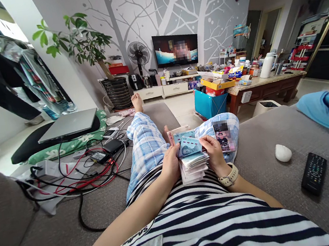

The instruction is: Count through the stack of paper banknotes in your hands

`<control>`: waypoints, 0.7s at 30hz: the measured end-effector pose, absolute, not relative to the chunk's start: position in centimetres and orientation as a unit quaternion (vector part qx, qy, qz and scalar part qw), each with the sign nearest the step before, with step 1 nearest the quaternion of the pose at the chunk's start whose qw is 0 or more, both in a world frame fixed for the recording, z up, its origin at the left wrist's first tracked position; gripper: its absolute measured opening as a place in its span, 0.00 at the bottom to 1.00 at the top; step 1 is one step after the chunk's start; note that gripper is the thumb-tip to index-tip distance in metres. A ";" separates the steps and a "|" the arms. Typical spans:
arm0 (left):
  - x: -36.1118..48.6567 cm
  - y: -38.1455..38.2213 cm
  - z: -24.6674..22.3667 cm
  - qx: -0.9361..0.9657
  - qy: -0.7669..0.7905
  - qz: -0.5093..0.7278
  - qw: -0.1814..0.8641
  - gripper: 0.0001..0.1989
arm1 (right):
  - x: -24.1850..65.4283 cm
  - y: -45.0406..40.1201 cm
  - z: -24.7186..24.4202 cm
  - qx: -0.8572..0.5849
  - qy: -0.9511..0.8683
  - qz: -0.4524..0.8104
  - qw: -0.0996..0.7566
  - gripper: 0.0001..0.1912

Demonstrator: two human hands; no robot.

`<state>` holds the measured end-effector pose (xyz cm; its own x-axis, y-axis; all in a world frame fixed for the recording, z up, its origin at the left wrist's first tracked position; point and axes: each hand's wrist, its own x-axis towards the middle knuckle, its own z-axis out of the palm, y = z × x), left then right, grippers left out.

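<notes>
Both of my hands hold paper money over my lap. My left hand [171, 161] is closed on the left side of a stack of banknotes [193, 163], whose folded lower part hangs toward my striped shirt. My right hand [214, 152] pinches the right edge of a blue-green banknote [189, 146] at the front, marked with a 10. Pinkish notes [178, 130] stick out behind it. A watch with a pale strap [228, 175] is on my right wrist. On my right thigh, just beyond that hand, lies a phone [222, 136] with a lit screen, partly blurred.
To the right on the grey sofa are a white rounded object [283, 153] and a black remote control [314, 173]. Tangled cables [76, 176] and a laptop [68, 125] lie at left. A cluttered table [282, 78] and a television [176, 49] stand ahead.
</notes>
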<state>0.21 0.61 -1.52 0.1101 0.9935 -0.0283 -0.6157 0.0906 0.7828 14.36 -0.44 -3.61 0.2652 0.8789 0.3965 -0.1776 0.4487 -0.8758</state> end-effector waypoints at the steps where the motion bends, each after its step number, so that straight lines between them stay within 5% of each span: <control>1: 0.2 0.6 -1.5 0.314 0.299 0.596 0.676 0.08 | 14.4 -0.4 -3.6 -0.370 -0.477 0.373 0.705 0.15; 21: 0.2 0.2 -0.7 0.324 0.319 0.603 0.656 0.07 | 14.4 -0.7 -3.2 -0.360 -0.485 0.376 0.703 0.15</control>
